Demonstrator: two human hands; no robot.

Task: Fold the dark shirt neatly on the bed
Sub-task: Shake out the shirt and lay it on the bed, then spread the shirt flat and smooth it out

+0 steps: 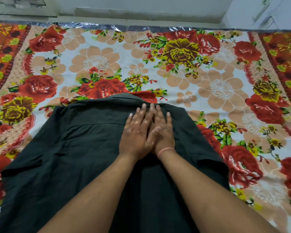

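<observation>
The dark shirt lies spread back-side up on the bed, its collar at the far end and both short sleeves out to the sides. My left hand and my right hand rest flat side by side on the cloth just below the collar, fingers stretched out and palms down. The two hands touch at the thumbs. Neither hand holds any cloth. A thin pink band circles my right wrist. My forearms cover the shirt's lower middle.
A flowered bedsheet in red, peach and white covers the bed. The bed's far edge meets a pale wall. A white cabinet stands at the far right.
</observation>
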